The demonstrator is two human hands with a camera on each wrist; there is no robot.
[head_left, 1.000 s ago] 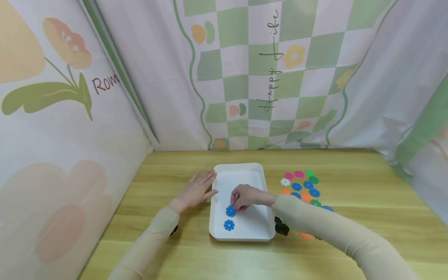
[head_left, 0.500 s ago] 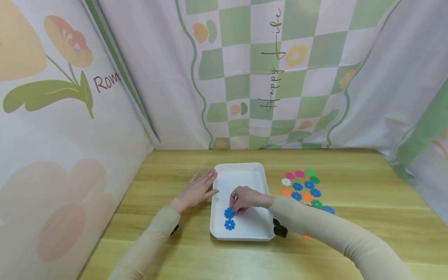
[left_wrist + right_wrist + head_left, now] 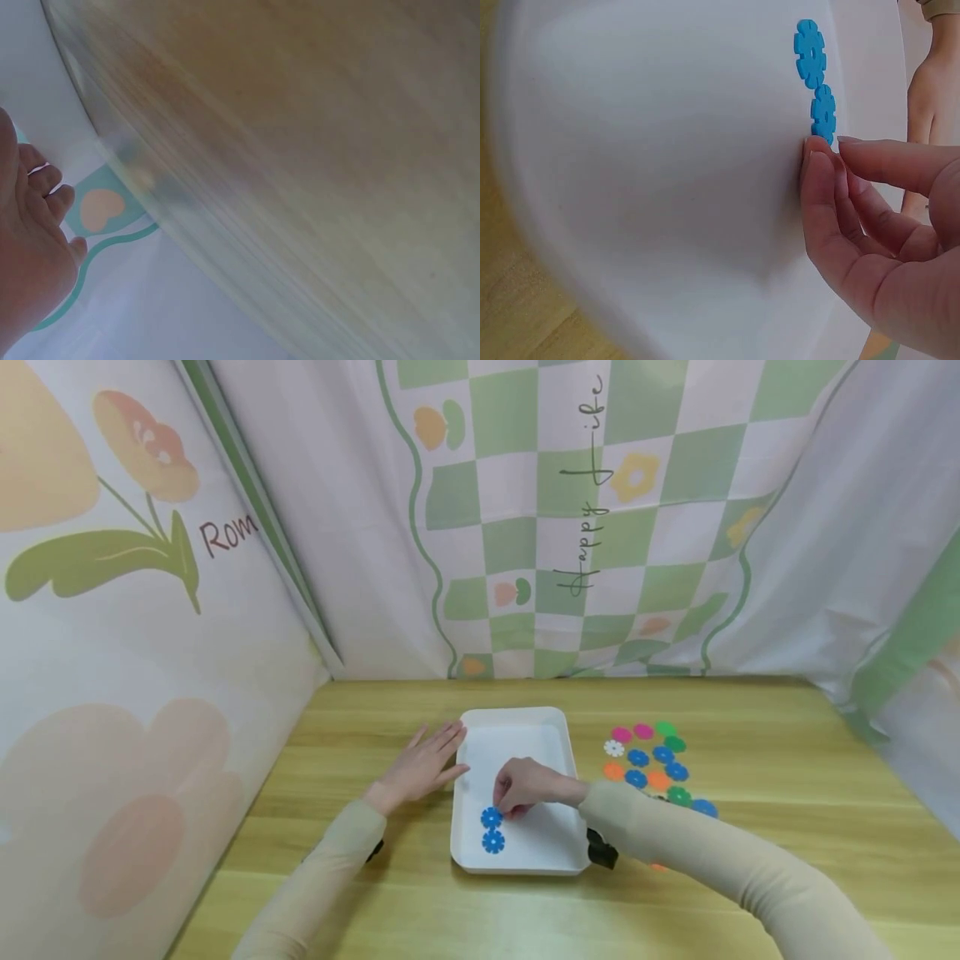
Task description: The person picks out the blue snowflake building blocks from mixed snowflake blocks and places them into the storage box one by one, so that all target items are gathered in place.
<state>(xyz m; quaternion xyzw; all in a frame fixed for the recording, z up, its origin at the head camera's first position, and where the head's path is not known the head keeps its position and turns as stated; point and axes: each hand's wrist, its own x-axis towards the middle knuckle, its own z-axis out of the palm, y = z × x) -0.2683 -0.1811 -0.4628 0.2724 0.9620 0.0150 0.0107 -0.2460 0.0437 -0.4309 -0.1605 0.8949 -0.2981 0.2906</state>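
Observation:
Two blue snowflake-shaped plastic discs lie edge to edge in a white tray [image 3: 540,852]. My right hand [image 3: 527,783] is over the tray, its thumb and fingertips pinching the edge of the farther blue disc [image 3: 824,114]. The nearer blue disc [image 3: 492,841] lies flat against it, toward the tray's near left corner. In the right wrist view, the fingers are curled around the disc's end and partly cover it. My left hand [image 3: 420,768] rests with fingers extended at the tray's left rim; in the left wrist view that hand [image 3: 34,217] appears at the left edge.
To the tray's right, several loose discs lie on the wooden table [image 3: 375,893], among them a white disc [image 3: 613,748], a pink disc [image 3: 642,732], an orange disc [image 3: 614,770] and a green disc [image 3: 678,796]. My right sleeve hides some. A patterned curtain [image 3: 510,543] hangs behind.
My right hand has moved the farther blue disc slightly toward the nearer one, closing the gap between them. The left hand has stayed at the tray's rim.

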